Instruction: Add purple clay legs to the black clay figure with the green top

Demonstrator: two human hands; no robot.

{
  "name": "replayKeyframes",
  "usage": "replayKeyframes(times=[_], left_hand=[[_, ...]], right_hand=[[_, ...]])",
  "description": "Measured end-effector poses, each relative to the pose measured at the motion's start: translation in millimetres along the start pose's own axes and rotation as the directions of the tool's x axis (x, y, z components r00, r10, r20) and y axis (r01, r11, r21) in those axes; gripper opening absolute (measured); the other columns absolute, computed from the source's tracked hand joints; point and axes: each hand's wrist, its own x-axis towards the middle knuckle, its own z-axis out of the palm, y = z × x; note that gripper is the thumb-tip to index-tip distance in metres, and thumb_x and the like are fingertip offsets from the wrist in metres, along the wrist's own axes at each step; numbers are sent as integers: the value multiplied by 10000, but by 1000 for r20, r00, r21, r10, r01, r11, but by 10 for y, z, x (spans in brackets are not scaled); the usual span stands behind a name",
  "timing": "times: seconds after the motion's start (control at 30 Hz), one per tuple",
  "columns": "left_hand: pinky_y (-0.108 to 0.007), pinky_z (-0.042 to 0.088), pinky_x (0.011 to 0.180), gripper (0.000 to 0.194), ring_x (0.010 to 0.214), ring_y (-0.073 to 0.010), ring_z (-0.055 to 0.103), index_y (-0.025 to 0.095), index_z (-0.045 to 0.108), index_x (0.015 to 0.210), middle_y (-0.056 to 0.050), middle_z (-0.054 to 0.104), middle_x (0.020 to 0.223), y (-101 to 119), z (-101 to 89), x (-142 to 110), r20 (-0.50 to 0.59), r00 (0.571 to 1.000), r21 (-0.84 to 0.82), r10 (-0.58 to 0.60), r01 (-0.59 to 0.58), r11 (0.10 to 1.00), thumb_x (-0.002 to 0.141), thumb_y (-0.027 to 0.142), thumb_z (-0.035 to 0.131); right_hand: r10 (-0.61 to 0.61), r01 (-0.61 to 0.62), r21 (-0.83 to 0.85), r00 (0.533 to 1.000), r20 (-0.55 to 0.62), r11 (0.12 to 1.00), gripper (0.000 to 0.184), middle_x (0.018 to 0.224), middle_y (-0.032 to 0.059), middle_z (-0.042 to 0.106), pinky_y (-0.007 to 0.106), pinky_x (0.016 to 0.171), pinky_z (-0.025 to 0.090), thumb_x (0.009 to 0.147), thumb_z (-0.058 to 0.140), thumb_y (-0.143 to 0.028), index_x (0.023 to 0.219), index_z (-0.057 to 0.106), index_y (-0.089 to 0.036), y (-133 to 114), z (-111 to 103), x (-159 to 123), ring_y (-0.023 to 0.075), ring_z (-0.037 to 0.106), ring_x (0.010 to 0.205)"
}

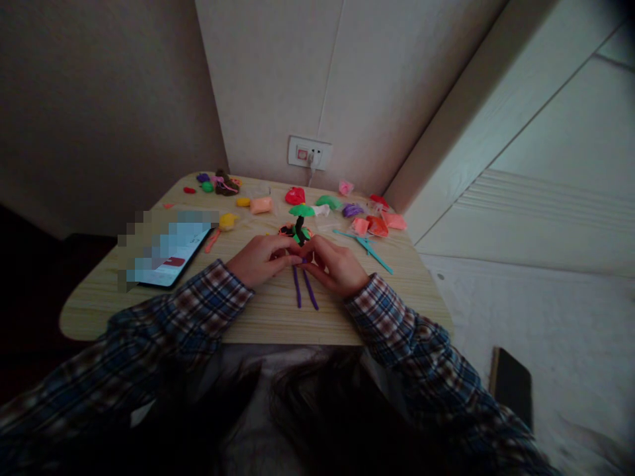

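My left hand (264, 259) and my right hand (338, 266) meet over the middle of the table, fingers bent and pinched together. A small bit of purple clay (304, 261) shows between their fingertips. Two thin purple clay strips (310, 291) run from under the fingers toward me; whether they join the pinched bit is hidden. Just beyond the fingertips stands a small clay tree (300, 221) with a green top and a dark trunk. Colourful bits surround its base, partly covered by my hands.
A tablet (181, 254) lies on the table (99, 311) at left. Bagged clay in several colours, including red (295, 196) and purple (352, 210), lines the back. Blue clay tools (374, 254) rest at right. A plugged wall socket (310, 153) is behind; a phone (512, 387) lies lower right.
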Motion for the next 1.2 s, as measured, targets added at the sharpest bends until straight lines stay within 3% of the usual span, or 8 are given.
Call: replayKeyframes(times=[0.13,0.4,0.63,0.87,1.2], left_hand=[[-195,308,432,257,419,-93,459,127,618,845,41,477,480,-22,13,-2,27,999,-34,-19,20,999,815,330,464],[-190,291,435,254,432,-89,445,131,632,821,50,464,471,-34,23,-8,19,1000,-16,-14,14,1000,762,365,555],[-193,289,440,245,443,-84,435,119,615,731,42,484,486,-38,-1,-1,-45,999,-3,-26,26,1000,722,363,605],[-196,311,453,265,400,-83,436,144,608,682,56,456,419,-44,-26,0,-53,999,-7,10,-10,1000,810,341,484],[-198,305,466,244,443,-76,436,127,656,785,42,507,497,-63,-14,11,-93,995,21,-43,45,999,736,358,592]], right_hand=[[3,-3,-11,1000,-31,1000,176,773,26,549,212,552,372,889,415,-339,816,453,-183,16,2,-15,111,500,618],[-30,27,-52,998,-63,998,139,735,16,549,206,539,354,880,435,-286,789,458,-184,58,39,-32,108,498,616],[-48,47,-17,998,-34,999,89,793,22,573,201,538,383,877,420,-215,928,480,-174,0,0,-17,93,509,587],[-24,21,-42,998,-58,999,145,806,29,583,204,535,393,873,395,-185,995,473,-172,-16,-10,-13,97,521,593],[-28,27,-26,999,-43,999,160,836,35,592,204,547,401,868,390,-174,1004,475,-170,-13,-9,-4,99,530,614]])
